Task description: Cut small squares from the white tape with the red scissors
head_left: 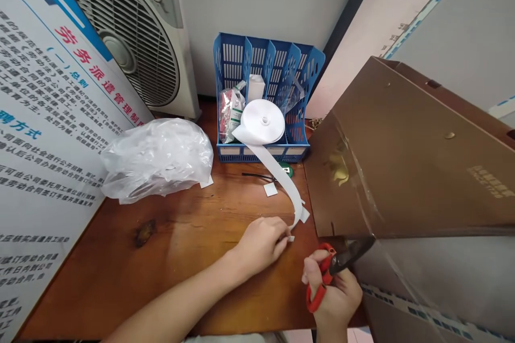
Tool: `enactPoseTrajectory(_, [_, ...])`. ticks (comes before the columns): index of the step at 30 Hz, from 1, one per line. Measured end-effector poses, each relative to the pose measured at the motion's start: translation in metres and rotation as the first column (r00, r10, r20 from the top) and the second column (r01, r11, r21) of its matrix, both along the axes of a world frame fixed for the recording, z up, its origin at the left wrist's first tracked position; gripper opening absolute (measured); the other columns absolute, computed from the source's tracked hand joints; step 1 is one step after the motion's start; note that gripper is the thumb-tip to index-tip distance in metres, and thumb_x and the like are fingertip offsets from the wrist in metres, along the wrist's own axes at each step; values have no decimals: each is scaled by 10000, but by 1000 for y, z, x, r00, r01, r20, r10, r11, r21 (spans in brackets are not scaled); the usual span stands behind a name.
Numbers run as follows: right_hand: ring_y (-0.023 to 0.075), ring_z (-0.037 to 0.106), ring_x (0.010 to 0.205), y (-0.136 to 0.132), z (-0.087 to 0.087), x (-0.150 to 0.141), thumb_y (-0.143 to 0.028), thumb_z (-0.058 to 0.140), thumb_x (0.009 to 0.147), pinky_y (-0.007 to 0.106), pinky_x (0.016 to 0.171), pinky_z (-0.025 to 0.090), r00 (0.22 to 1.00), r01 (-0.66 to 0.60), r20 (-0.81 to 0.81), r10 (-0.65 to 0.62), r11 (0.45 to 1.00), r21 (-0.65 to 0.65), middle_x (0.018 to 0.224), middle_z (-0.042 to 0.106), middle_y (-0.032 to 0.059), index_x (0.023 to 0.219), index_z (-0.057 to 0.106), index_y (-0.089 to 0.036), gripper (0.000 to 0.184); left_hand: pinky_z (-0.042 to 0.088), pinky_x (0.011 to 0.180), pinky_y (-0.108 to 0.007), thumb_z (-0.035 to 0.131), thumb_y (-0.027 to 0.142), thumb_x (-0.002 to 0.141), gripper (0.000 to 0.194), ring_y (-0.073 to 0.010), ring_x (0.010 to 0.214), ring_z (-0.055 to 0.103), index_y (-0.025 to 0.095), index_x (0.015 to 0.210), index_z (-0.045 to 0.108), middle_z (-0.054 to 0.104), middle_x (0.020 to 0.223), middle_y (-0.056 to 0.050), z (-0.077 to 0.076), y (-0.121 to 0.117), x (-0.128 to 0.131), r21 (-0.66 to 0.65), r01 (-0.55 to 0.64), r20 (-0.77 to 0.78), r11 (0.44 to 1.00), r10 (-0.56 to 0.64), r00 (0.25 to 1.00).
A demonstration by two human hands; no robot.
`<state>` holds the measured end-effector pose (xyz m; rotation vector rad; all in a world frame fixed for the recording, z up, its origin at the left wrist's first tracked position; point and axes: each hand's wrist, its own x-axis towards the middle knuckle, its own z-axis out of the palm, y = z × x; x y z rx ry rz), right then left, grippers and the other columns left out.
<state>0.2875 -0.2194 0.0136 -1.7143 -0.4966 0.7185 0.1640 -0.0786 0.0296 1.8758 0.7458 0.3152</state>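
Observation:
A white tape roll (pixel 262 120) leans against the blue file rack (pixel 229 56), and its loose strip (pixel 281 177) runs down over the wooden table (pixel 173 241). My left hand (pixel 263 241) pinches the strip's free end against the table. My right hand (pixel 336 292) grips red-handled scissors (pixel 328 273), whose dark blades point up and to the right, away from the strip. Small cut white pieces (pixel 270 189) lie on the table near the strip.
A crumpled clear plastic bag (pixel 156 158) lies at the left. A fan (pixel 132 32) stands behind it, and a printed board (pixel 44 134) leans along the left edge. A large brown plaque (pixel 410 155) slants over the table's right side.

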Motion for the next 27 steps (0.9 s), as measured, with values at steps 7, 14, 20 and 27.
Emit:
enactPoseTrajectory(7, [35, 411, 439, 36, -4, -45, -524, 771, 804, 149, 415, 329, 985, 45, -161, -55, 997, -63, 592, 522, -19, 825, 573, -124, 447, 503, 817, -296, 605, 312, 991, 189, -194, 863, 675, 157, 941, 699, 758, 942, -66, 22, 26, -64, -218, -141, 60, 966, 158, 986])
enactPoseTrajectory(14, [26, 340, 357, 69, -20, -95, -535, 810, 746, 153, 353, 259, 920, -4, -392, 10, 1000, 15, 538, 397, -87, 725, 323, -197, 593, 518, 800, -286, 649, 364, 972, 224, -185, 864, 658, 146, 918, 652, 736, 945, -79, 14, 18, -112, -464, -148, 72, 873, 204, 976])
enactPoseTrajectory(20, [41, 398, 365, 74, -22, -109, -444, 799, 791, 152, 388, 305, 932, -12, -360, 46, 995, 98, 504, 402, -96, 731, 335, -196, 530, 510, 739, -260, 716, 372, 923, 261, -160, 797, 663, 133, 883, 621, 740, 937, -94, -1, 17, -128, -599, -209, 43, 773, 291, 956])
enactPoseTrajectory(27, [42, 443, 390, 69, -24, -108, -358, 785, 820, 157, 428, 353, 956, -75, -274, 106, 990, 123, 531, 429, -91, 726, 347, -189, 479, 439, 594, -184, 775, 298, 874, 213, -120, 641, 650, 107, 841, 686, 748, 744, -66, -2, 21, -133, -661, -266, -8, 702, 347, 938])
